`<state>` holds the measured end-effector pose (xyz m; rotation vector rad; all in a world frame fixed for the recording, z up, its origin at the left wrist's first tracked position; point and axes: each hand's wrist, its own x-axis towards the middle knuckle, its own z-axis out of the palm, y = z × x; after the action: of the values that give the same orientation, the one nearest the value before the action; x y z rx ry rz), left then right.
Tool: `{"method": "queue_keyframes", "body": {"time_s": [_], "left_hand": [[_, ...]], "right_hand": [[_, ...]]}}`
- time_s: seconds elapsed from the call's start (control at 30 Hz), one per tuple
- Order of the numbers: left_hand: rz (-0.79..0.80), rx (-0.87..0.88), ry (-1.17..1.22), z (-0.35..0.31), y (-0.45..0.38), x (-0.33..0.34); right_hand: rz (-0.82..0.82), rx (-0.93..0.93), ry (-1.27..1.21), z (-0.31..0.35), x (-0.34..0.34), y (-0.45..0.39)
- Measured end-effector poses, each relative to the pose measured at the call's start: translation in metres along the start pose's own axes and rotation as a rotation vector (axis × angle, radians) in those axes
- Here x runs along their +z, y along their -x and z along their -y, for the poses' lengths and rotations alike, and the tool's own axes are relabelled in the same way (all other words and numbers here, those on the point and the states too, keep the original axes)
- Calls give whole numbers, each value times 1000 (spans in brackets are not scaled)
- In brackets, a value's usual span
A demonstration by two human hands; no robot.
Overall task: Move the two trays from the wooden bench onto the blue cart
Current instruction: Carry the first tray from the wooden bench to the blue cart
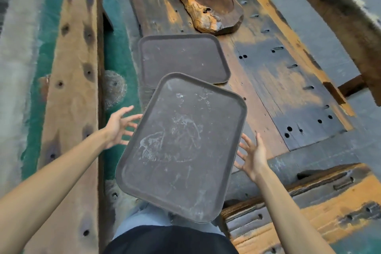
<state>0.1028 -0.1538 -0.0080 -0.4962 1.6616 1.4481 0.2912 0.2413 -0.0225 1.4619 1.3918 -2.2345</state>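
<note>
Two dark brown rectangular trays lie on the worn wooden bench [274, 80]. The near tray [181, 146] is scuffed with white marks, sits askew, and its front end juts past the bench over my legs. The far tray [183, 57] lies flat behind it, its near edge covered by the near tray. My left hand [118, 127] hovers at the near tray's left edge with fingers spread, fingertips close to the rim. My right hand [252, 154] is beside the tray's right edge, fingers spread too. Neither hand grips anything. The blue cart is out of view.
A carved wooden trough [208, 2] rests on the bench beyond the far tray. A long pale plank seat [74, 88] runs along the left, with green flooring [117, 51] between it and the bench. A wooden beam [340, 16] crosses the upper right.
</note>
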Motion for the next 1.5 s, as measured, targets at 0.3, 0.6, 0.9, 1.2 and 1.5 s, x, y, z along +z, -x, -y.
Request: {"method": "queue_keyframes", "body": {"time_s": [0.3,0.6,0.9,1.2,1.5], "left_hand": [[-241,57,286,107,109,-51],[-512,46,562,248,229,-87],[-656,69,817,425,381,-77],[-857,95,1021,572,523,-52],[-1017,166,1176,663,613,-66]], "right_hand": [[272,55,202,-6,64,8],[528,161,484,-69,151,52],[719,272,722,-187,196,162],[915,302,953,-315,235,284],[1052,285,1110,-418,296,384]]}}
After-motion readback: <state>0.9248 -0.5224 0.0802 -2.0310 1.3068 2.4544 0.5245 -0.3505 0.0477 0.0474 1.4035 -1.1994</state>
